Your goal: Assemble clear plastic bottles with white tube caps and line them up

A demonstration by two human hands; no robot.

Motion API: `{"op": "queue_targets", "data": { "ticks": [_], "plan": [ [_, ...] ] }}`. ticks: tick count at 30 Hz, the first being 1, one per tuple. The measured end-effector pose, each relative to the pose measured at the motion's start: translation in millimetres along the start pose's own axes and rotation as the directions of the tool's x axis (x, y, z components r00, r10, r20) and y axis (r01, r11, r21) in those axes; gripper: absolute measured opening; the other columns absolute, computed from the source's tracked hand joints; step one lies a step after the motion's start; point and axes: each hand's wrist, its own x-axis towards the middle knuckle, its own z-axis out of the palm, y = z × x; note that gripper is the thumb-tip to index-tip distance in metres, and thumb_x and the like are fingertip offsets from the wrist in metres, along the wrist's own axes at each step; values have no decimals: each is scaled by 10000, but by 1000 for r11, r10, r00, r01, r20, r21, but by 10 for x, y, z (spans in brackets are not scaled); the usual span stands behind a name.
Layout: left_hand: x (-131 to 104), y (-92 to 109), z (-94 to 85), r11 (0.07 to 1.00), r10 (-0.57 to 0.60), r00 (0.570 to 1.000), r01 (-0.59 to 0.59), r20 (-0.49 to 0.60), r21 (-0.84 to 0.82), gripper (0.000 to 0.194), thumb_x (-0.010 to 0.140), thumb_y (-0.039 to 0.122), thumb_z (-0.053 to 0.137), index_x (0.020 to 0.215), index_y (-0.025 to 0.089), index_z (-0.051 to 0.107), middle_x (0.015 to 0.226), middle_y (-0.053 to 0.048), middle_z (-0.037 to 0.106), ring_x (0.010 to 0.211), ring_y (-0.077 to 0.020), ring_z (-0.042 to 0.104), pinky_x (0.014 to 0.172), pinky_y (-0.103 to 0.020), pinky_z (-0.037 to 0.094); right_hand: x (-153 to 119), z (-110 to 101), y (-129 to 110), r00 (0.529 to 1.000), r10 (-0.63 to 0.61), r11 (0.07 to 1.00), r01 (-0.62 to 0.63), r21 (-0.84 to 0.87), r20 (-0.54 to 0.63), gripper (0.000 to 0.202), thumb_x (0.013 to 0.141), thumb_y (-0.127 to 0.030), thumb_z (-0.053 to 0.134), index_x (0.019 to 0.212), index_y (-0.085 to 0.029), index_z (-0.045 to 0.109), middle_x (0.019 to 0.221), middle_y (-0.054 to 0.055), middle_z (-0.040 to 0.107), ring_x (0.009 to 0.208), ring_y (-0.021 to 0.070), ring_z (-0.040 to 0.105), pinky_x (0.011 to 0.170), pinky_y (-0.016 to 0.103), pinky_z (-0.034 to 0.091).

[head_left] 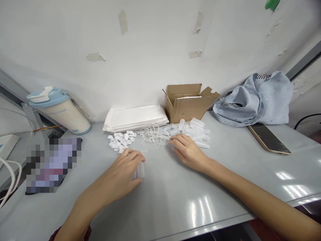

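Grey table [160,201]: left hand [121,174] obscures clear pieces [140,170], right hand [190,152] by strings [151,134]; can't tell either grip.

Clear plastic pieces [140,170] lay side by side under the left hand [124,172], partly hidden. Small white caps [121,139] sat loosely heaped just beyond it. Thin white strings [150,134] lay tangled between both hands. Translucent tubes [198,132] were piled beyond the right hand [189,150].

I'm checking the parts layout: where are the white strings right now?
In the head view, the white strings lie near the middle, between the white caps on the left and the translucent tubes on the right.
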Motion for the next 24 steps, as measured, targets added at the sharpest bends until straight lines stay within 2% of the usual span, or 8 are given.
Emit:
{"op": "queue_targets", "data": {
  "ticks": [4,7,12,24],
  "plan": [
    [-2,-12,6,1000,-10,1000,10,2,7,336,722,140,569,1051,203,598,1106,-63,617,1113,-267,482,931,-412,423,-5,48,-29,997,-13,984,26,-176,73,294,931,-145,427,1198,-112,545,1322,177,533,1252,345,416,952,535,388],
    [-4,-26,13,1000,-8,1000,8,4,5,338,724,152,585,1059,198,602,1114,-65,617,1125,-270,475,946,-413,413,-14,90,-42,994,5,964,24,-266,107,330,966,-214,404,1264,-116,507,1374,180,500,1303,366,375,987,618,320],
    [1,-22,2,1000,-10,1000,10,13,1,340,726,180,598,1065,208,601,1106,-63,620,1117,-276,480,925,-413,421,-17,106,-31,990,36,965,1,-262,136,363,981,-303,387,1263,-117,519,1364,194,509,1303,373,388,986,656,298],
    [-24,-75,32,1000,13,1000,-13,20,5,403,678,99,531,1059,215,593,1124,-59,608,1121,-266,477,933,-411,417,-20,122,-50,993,54,974,-29,-225,109,338,964,-267,412,1233,-104,537,1271,194,572,1252,361,426,994,649,284]
  ]
}}
